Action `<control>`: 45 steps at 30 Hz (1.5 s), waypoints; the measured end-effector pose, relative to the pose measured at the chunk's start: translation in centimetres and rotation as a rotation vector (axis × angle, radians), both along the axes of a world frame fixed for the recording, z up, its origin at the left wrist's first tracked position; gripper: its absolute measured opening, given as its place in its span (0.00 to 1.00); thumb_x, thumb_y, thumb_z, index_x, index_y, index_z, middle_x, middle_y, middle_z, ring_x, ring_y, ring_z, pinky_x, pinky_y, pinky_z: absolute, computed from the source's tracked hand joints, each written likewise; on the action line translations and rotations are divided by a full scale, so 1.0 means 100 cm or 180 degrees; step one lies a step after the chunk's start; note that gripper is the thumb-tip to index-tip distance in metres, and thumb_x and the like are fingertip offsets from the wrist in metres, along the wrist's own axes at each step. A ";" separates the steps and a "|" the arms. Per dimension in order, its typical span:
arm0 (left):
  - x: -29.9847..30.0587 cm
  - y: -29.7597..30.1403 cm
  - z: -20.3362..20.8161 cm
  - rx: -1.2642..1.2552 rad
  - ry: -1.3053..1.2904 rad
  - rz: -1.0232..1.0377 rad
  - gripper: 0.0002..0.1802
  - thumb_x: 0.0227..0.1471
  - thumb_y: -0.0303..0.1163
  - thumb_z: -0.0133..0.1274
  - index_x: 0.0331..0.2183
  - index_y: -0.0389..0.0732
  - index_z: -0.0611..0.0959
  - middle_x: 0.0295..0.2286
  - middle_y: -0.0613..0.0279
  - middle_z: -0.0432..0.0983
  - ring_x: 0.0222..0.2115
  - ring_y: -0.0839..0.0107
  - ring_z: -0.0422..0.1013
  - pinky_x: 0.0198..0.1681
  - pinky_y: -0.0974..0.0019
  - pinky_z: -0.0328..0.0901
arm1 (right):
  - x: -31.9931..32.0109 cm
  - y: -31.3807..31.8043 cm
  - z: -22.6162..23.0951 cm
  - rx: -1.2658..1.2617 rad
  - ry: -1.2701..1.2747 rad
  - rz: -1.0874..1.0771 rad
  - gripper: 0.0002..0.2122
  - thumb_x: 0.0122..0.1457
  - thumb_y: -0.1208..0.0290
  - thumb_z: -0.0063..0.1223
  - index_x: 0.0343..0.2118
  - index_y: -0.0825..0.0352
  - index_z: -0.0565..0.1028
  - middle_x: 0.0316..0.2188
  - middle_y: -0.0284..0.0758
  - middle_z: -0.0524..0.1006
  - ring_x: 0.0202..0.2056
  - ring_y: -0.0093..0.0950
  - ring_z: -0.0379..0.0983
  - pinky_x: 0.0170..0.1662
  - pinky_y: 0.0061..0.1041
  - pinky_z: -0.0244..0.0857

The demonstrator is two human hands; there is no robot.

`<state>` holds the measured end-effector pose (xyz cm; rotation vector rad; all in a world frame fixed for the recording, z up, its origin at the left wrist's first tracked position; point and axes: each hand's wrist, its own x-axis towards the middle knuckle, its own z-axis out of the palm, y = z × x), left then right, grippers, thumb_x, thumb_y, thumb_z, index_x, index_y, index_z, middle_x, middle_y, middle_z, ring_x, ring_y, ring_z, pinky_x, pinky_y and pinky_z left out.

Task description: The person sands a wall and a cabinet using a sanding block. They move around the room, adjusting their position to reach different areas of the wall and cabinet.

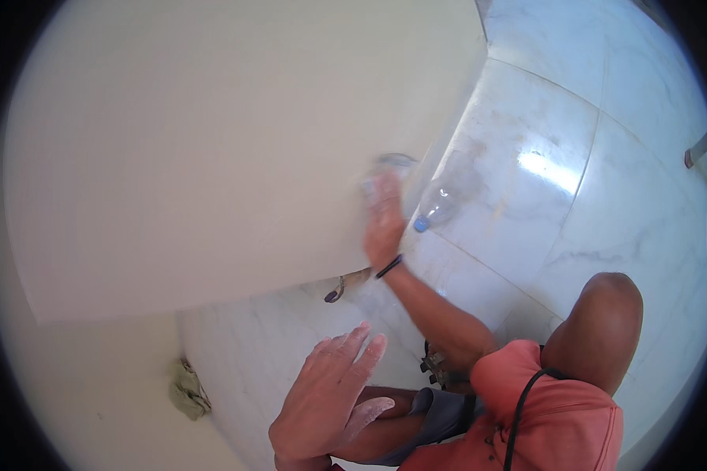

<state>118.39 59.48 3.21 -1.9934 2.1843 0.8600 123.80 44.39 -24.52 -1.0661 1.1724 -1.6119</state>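
My right hand (pixel 385 231), with a dark band at its wrist, reaches to the pale, smooth wall-like surface (pixel 212 157) close to its right edge. Its fingers are smeared by motion and lie over a small, flat, pale thing with a dark rim (pixel 397 161), pressed against that surface; its kind is too blurred to tell. Lower down, my left hand (pixel 326 396) is raised in front of my bent leg, back of the hand up. Its fingers are stretched out and the thumb stands apart, with white dust on the fingertips. Nothing is in it.
A clear plastic bottle (pixel 441 204) with a blue cap lies on the marble-look tiled floor (pixel 518 228) beside the surface's edge. A crumpled greenish cloth (pixel 188 391) lies at lower left. My bent right knee (pixel 601 322) is at right. A furniture leg (pixel 701 147) stands at far right.
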 end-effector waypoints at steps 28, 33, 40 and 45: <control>0.000 -0.012 -0.012 0.0223 0.0182 -0.0221 0.40 0.46 0.36 0.60 0.57 0.33 0.65 0.55 0.41 0.62 0.53 0.45 0.62 0.57 0.48 0.55 | -0.005 0.003 0.005 -0.1326 0.0643 0.0361 0.27 0.48 0.85 0.44 0.54 0.59 0.73 0.60 0.37 0.66 0.65 0.40 0.53 0.65 0.51 0.39; 0.009 -0.015 -0.019 0.0149 -0.0080 0.0020 0.40 0.46 0.33 0.60 0.58 0.31 0.63 0.56 0.43 0.62 0.54 0.46 0.62 0.58 0.52 0.56 | -0.040 -0.015 -0.040 -0.0308 0.0903 0.0330 0.20 0.56 0.77 0.47 0.53 0.62 0.73 0.57 0.38 0.69 0.61 0.41 0.60 0.63 0.42 0.48; 0.017 -0.031 -0.027 -0.0033 0.0306 0.0383 0.43 0.49 0.35 0.59 0.61 0.32 0.59 0.56 0.46 0.64 0.51 0.53 0.65 0.56 0.56 0.58 | -0.143 -0.044 0.013 0.1305 -0.0774 0.0787 0.14 0.65 0.68 0.43 0.48 0.73 0.71 0.42 0.39 0.77 0.41 0.26 0.76 0.42 0.24 0.71; 0.020 -0.080 -0.052 -0.0437 0.1348 0.1732 0.39 0.56 0.39 0.54 0.61 0.32 0.58 0.54 0.50 0.65 0.49 0.62 0.67 0.55 0.60 0.60 | -0.195 -0.059 0.056 0.0699 -0.3312 0.1997 0.16 0.64 0.71 0.45 0.51 0.74 0.67 0.46 0.39 0.75 0.44 0.27 0.75 0.49 0.28 0.70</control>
